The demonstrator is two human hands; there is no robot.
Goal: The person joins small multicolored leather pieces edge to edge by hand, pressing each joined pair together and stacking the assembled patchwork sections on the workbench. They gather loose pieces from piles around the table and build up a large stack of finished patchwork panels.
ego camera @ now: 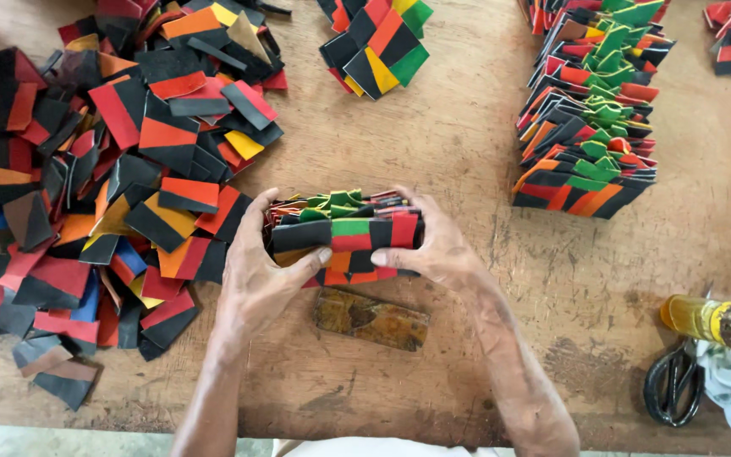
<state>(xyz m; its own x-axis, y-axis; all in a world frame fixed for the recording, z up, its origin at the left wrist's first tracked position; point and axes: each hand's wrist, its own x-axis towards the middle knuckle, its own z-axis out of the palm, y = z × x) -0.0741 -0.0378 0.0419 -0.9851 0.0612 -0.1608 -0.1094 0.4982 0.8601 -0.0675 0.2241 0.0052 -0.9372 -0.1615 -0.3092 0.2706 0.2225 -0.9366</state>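
Now left hand (260,275), right hand (433,245) clamp coloured leather stack (344,233) between them, thumbs pressing front.

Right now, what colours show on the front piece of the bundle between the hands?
Black, green and red on the front piece of the bundle; head view.

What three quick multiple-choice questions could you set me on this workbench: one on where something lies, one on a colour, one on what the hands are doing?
1. Where do the scissors lie?
A. Far left
B. Near right
C. Top middle

2. What colour is the bottle beside them?
A. Yellow
B. Blue
C. White

3. How is the small stack held?
A. One hand only
B. Untouched
C. Between both hands

Answers: 1 B, they lie by the table's near right edge. 2 A, its body shows yellow. 3 C, the left hand and right hand press its ends.
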